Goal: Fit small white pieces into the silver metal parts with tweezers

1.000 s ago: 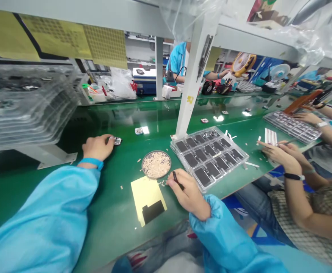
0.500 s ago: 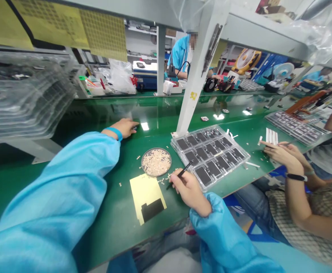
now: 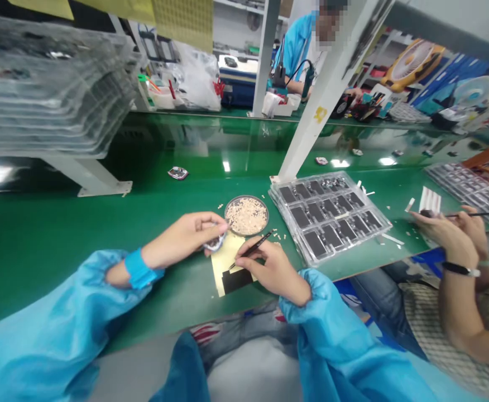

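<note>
In the head view, my left hand (image 3: 186, 237) is closed on a small circuit-board-like part (image 3: 216, 243) with a pale rim, partly hidden by the fingers. It hovers by the top of a yellow sheet (image 3: 218, 274). Pinched in my right hand (image 3: 272, 267) is a pair of black tweezers (image 3: 253, 247), tips pointing down at the sheet. A black rectangular piece (image 3: 236, 281) lies on the sheet's lower part. Just beyond both hands sits a round dish (image 3: 226, 215) full of tiny beige pieces, some of them scattered beside it.
A clear tray (image 3: 274, 196) of black rectangular parts lies to the right, near a white post (image 3: 305, 142). Stacked clear trays (image 3: 47, 106) stand at left. Another small part (image 3: 178, 173) rests on the green surface behind. A co-worker's hands (image 3: 449, 234) work at far right.
My left hand has come back from the rear green strip towards the sheet, bringing the small part. My right hand has moved the tweezers over the sheet. The head view has tilted downward.
</note>
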A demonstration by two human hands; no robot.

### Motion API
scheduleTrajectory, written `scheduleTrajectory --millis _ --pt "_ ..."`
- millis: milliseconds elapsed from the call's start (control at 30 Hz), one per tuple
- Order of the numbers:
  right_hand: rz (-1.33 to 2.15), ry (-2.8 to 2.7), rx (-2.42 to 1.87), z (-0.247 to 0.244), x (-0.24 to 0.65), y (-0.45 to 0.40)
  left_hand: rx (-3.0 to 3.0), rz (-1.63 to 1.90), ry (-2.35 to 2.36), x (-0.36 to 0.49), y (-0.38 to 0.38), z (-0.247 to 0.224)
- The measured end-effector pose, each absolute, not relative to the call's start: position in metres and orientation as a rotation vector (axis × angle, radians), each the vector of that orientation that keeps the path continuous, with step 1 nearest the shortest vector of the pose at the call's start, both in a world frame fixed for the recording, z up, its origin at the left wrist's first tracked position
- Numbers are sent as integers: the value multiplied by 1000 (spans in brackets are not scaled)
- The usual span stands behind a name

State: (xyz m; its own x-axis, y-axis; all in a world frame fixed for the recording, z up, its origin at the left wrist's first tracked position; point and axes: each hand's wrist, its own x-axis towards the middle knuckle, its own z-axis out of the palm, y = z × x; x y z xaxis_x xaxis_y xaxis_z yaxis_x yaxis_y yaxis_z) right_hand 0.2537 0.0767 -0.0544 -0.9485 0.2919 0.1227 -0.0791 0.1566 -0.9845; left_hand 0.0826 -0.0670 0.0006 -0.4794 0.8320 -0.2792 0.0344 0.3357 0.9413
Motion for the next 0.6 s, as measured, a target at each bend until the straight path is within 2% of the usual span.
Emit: scheduleTrajectory --millis 233,467,600 --pt "1724 -2257 -203 -57 252 76 851 1217 1706 99 -83 -33" --pt "1830 -2018 -157 -51 257 76 812 1263 1735 102 -83 -36" --pt "1597 -1895 -127 -45 257 78 802 1267 1807 106 -82 -36"
